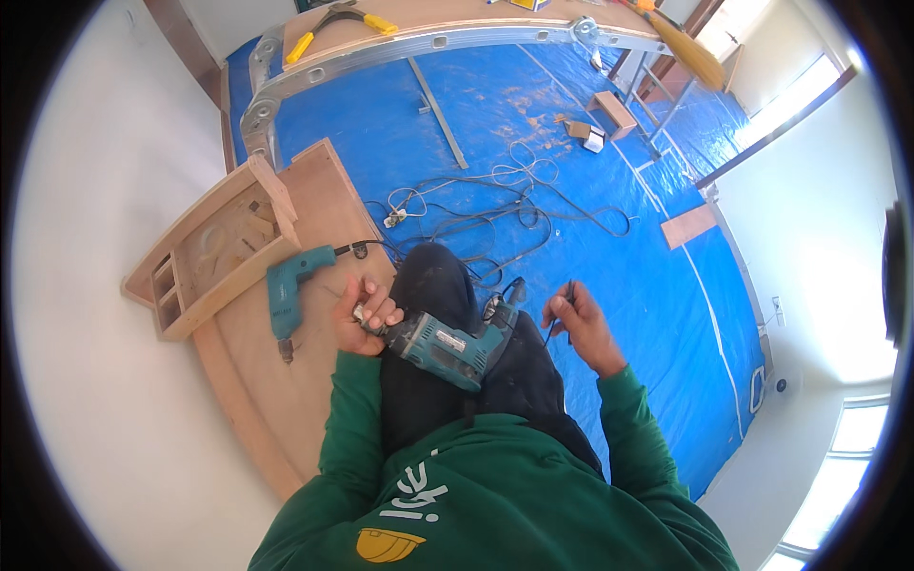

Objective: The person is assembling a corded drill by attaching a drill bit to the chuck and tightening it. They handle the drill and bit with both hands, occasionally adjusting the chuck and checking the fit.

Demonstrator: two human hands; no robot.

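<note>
Two teal drills here: left hand (367,319) grips the chuck of one drill (447,344) on the lap, right hand (581,328) pinches its black cord (557,319); second drill (290,290) lies on the plywood board (286,381).

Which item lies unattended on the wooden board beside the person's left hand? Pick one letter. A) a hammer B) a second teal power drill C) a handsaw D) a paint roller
B: a second teal power drill lies flat on the wooden board, just left of the left hand, which grips the chuck end of another teal drill resting on the lap.
</note>
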